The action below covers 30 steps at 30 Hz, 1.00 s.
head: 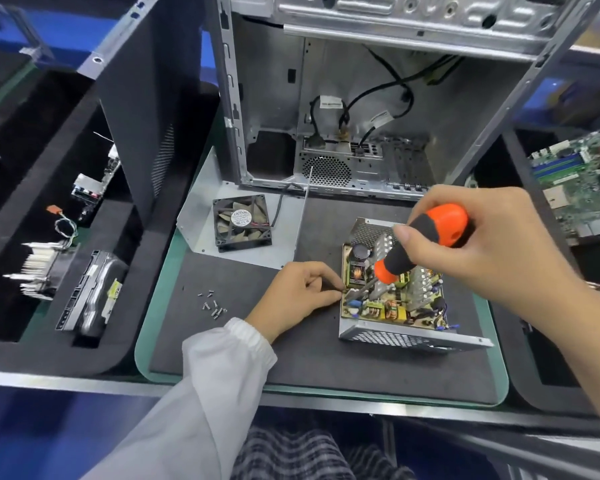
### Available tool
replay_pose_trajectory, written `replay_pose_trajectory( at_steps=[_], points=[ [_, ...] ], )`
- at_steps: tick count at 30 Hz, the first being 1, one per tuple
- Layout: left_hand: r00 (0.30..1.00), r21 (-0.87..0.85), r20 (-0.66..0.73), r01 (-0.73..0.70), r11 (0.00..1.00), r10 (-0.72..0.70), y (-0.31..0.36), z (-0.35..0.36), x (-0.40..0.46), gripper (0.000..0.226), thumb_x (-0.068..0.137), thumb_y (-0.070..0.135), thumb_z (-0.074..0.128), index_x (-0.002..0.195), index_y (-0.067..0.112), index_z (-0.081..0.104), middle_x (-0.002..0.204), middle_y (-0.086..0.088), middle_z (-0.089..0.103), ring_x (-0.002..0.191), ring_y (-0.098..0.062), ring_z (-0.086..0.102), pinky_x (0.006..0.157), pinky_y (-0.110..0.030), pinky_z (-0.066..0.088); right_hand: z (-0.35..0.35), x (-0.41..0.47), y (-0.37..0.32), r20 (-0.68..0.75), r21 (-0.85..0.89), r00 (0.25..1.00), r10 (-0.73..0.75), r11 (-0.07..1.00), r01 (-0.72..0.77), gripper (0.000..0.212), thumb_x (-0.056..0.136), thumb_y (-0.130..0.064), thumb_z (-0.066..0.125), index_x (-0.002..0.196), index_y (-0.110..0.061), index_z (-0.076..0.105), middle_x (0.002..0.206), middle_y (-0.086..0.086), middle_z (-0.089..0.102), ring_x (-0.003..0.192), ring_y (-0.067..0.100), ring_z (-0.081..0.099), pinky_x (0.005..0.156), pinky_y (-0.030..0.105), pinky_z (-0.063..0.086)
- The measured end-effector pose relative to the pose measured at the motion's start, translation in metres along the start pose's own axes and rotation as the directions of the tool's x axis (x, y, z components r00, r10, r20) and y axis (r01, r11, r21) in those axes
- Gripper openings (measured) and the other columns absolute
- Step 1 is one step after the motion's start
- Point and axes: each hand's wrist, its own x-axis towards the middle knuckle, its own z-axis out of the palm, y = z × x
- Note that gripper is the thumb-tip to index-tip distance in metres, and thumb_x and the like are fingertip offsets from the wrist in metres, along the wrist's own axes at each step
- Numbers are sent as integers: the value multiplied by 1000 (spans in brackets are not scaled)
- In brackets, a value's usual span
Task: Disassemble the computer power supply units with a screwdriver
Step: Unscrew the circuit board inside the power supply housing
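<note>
Power supply unit [395, 292], cover off, near right edge of the dark mat [291, 358]. Screwdriver [426, 244] gripped in right hand [482, 251], shaft slanting down-left to the board's left edge. Left hand [298, 296] beside that edge, fingertips pinched (maybe on a screw, cannot tell). Loose screws [212, 304] further left; fan [242, 221] behind.

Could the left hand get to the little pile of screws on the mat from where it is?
Probably yes. The left hand sits at the open power supply's left edge, and the loose screws lie just to its left on the dark mat, with only bare mat between them.
</note>
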Motion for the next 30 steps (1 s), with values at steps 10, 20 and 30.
replay_pose_trajectory(
  at_steps=[10, 20, 30],
  points=[
    [999, -4, 45, -27, 1000, 27, -4, -2, 2, 12, 81, 6, 77, 89, 11, 68, 42, 15, 27, 44, -5, 22, 47, -20, 25, 11, 13, -20, 124, -166, 984, -131, 974, 151, 41, 77, -53, 63, 66, -14, 56, 47, -6, 40, 47, 10, 41, 48, 25, 34],
    [997, 10, 71, -11, 1000, 10, 0, -2, 1, 53, 82, 5, 76, 50, 45, 60, 39, 14, 26, 41, -4, 23, 42, -14, 24, 21, 28, -42, 280, -260, 950, -138, 942, 214, 41, 73, -54, 50, 63, -14, 45, 48, -4, 37, 50, 19, 38, 54, 33, 40],
    [997, -79, 77, 8, 997, -2, -7, -5, -1, 27, 84, -3, 66, 78, 22, 71, 43, 12, 28, 42, -7, 24, 45, -19, 28, 12, 31, -43, 300, -323, 954, -21, 939, 123, 45, 69, -62, 57, 58, -23, 38, 43, -5, 31, 44, 7, 33, 45, 27, 26]
  ],
)
